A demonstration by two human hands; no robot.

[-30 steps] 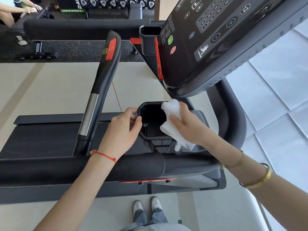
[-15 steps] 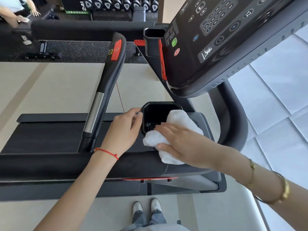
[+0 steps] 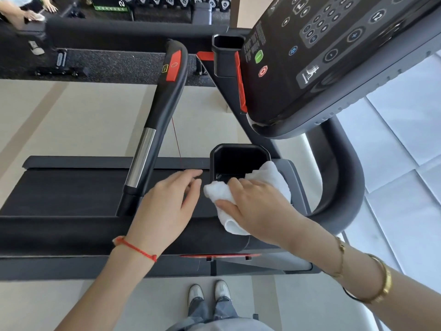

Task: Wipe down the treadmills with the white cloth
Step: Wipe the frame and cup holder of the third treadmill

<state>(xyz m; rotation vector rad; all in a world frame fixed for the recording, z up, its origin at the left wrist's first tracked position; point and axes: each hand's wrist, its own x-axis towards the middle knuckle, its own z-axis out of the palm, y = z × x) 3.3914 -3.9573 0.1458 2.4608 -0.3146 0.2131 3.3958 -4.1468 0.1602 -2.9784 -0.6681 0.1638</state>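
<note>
Wiping is under way at the near rim of the black plastic cup holder (image 3: 238, 161), a square well sunk into the dark grey treadmill frame (image 3: 296, 185) just below the tilted black control console (image 3: 334, 58). The right hand (image 3: 257, 206) presses the bunched white terry cloth (image 3: 269, 175) flat against that rim, its fingers curled over the top of the wad and the thumb tucked beneath at seven o'clock, so the fabric stays gathered under the palm while it rubs. Cloth spills out from under the hand towards two o'clock, over the holder's right edge, and towards six o'clock onto the padded black front crossbar (image 3: 71, 235). The left hand (image 3: 167, 206) hovers just beside the holder at nine o'clock, fingers loosely extended and holding nothing (whether the fingertips touch the frame I cannot tell); it looks placed to steady the body or to take the cloth's next pass. Further towards ten o'clock rises the black handrail with a chrome sleeve and red button (image 3: 157, 120), apparently untouched. Judging by this, the holder's rim is the step in hand, with rails and console yet to do.
</note>
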